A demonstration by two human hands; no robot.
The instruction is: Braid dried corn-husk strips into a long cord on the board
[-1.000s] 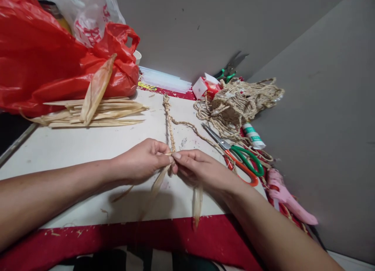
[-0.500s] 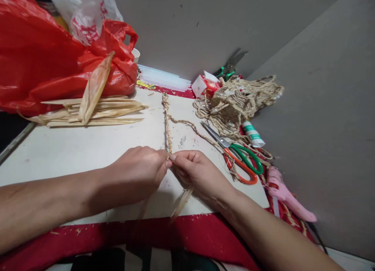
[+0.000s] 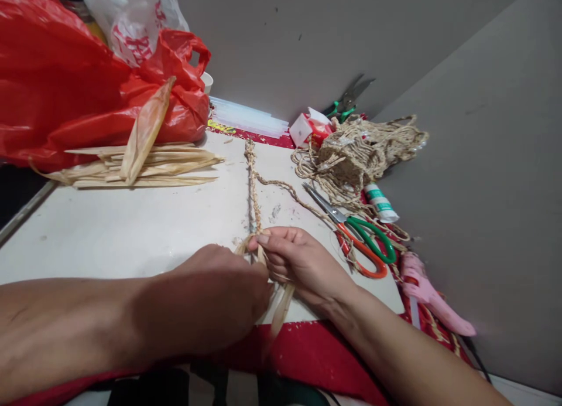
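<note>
A wrapped braided stem [image 3: 253, 189] lies lengthwise on the white board, its near end at my fingers. My right hand [image 3: 294, 256] pinches that end between thumb and forefinger. Pale husk strips [image 3: 281, 305] hang down below the right fingers, and another loops to the left of the pinch. Just nearer to me, my left hand [image 3: 223, 289] is closed, its back to the camera; its fingertips and whatever they hold are hidden. A thin twisted cord [image 3: 287, 188] runs from the stem to the right.
Dried husks [image 3: 144, 166] lie at the left before a red plastic bag [image 3: 100, 95]. To the right are scissors [image 3: 351, 224], a heap of twisted cord [image 3: 360, 148], a white-and-green roll [image 3: 381, 202] and a pink glue gun [image 3: 432, 297]. Clear sticks [image 3: 250, 116] lie at the back.
My left hand has come away from the pinch point, moving nearer to me and slightly right. A husk loop now shows beside the stem's near end. My right hand keeps its pinch.
</note>
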